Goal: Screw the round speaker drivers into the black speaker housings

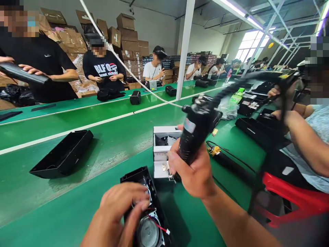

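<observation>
Right grip (pixel 196 169) clamps a black power screwdriver (pixel 192 137) above the green surface (pixel 64 212).
Down-left lies the open speaker casing (pixel 161 204), long axis running near to far; the left hand (pixel 115 204), nearer, partly covers it, whether pinching anything unclear. A white box (pixel 159 155) stands just beyond.

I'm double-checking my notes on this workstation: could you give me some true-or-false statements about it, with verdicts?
1. The right hand grips a black power tool. True.
2. The left hand is holding a green bottle. False: the left hand is over a black casing with a round speaker in it.
3. A red wire ends in a white plug. True.
4. The seat at the right edge is blue. False: it is a red seat.
5. An open black shell lies left of the white box. True.
</observation>
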Tool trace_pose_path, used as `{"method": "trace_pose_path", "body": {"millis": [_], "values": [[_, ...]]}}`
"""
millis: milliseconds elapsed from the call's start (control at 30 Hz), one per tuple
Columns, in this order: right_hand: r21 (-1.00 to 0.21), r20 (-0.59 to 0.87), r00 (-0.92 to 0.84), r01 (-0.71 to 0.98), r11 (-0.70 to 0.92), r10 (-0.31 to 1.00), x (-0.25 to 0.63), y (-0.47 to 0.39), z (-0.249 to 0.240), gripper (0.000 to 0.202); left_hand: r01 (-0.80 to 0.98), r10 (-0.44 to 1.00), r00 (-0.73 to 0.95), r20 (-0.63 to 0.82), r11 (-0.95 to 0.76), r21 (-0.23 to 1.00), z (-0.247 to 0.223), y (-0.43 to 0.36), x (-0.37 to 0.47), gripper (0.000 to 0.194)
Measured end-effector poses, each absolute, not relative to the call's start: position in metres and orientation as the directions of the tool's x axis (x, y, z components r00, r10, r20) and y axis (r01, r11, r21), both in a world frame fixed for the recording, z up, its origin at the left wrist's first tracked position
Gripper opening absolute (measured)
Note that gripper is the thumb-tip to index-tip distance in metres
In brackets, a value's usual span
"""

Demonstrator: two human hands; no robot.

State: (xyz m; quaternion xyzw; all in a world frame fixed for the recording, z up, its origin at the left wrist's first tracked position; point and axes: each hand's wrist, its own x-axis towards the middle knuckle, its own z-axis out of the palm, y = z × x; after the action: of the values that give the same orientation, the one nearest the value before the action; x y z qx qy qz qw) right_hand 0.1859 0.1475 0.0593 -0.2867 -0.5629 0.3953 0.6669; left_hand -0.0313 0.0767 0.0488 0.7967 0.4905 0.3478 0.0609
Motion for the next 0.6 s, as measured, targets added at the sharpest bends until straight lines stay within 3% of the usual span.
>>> {"method": "trace_pose_path", "body": {"millis": [100, 267, 333, 467, 533, 600], "values": [[-0.877, 0.424, -0.04, -0.267, 0.399, 0.905, 0.191, 0.135, 0.061, 0.021, 0.725, 0.812, 0.212, 0.544, -0.503, 0.47, 0.085, 0.118, -0.01, 0.017], [-0.802, 0.511, 0.079, -0.316, 0.508, 0.856, 0.197, 0.11, 0.075, 0.05, 0.75, 0.811, 0.236, 0.535, -0.502, 0.431, 0.093, 0.192, 0.043, 0.016], [-0.776, 0.538, 0.108, -0.324, 0.541, 0.836, 0.198, 0.104, 0.083, 0.056, 0.765, 0.819, 0.203, 0.537, -0.475, 0.434, 0.085, 0.199, 0.05, 0.027], [-0.749, 0.563, 0.164, -0.312, 0.584, 0.81, 0.199, 0.095, 0.094, 0.059, 0.791, 0.807, 0.138, 0.574, -0.439, 0.427, 0.062, 0.148, 0.027, 0.041], [-0.743, 0.554, 0.195, -0.322, 0.586, 0.809, 0.197, 0.09, 0.096, 0.055, 0.775, 0.807, 0.233, 0.543, -0.491, 0.398, 0.044, 0.104, 0.006, 0.032], [-0.735, 0.549, 0.195, -0.349, 0.581, 0.813, 0.192, 0.086, 0.095, 0.052, 0.773, 0.797, 0.368, 0.479, -0.548, 0.319, 0.02, 0.063, -0.011, 0.037]]}}
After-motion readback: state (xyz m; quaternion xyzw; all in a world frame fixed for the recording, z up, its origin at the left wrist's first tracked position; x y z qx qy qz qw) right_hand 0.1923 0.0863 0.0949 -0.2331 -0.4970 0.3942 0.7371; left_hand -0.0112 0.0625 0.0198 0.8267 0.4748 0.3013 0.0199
